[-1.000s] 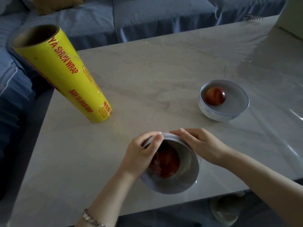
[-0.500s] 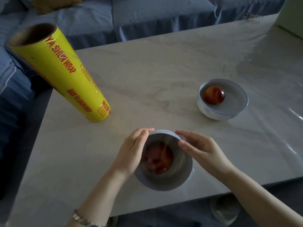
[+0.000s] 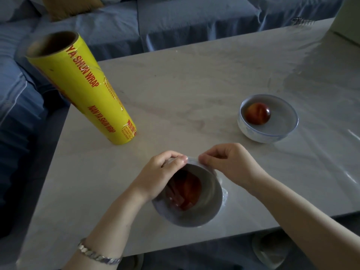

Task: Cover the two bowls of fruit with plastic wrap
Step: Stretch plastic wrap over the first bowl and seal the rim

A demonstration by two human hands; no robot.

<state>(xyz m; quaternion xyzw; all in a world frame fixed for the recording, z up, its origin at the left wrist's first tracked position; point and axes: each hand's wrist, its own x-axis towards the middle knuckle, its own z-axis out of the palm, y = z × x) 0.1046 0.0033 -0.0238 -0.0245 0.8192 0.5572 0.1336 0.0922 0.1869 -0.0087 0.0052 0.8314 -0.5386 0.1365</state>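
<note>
The near bowl [image 3: 214, 201] is sitting close to the tabletop's [image 3: 194, 84] near edge, about midway along it, and it is tipping its mouth toward you. Red fruit pieces [image 3: 185, 190] are lying inside it. Clear plastic wrap [image 3: 225, 193] is bunching against the bowl's right wall, just above the tabletop.

Your left hand [image 3: 161, 176] is gripping the far left part of the rim, with its fingers curling over the edge and the palm lying against the bowl's outer wall. Your right hand [image 3: 229, 164] is closing its curled fingers on the plastic wrap at the far rim, pinching it between thumb and forefinger. The two thumbs are almost meeting there. A metal bracelet [image 3: 97, 254] is circling your left wrist.

The far bowl [image 3: 270, 135] is standing upright toward the right edge, well apart from your hands, and is holding one round red fruit [image 3: 258, 114]. A film seems to be stretching across its mouth, though the dim light is making that hard to confirm.

The yellow roll [image 3: 83, 90] of wrap is standing on end near the left edge, its open cardboard core facing up.

Past the far edge, a blue sofa [image 3: 194, 22] is running across the view, and a mustard cushion [image 3: 68, 6] is resting on it.
</note>
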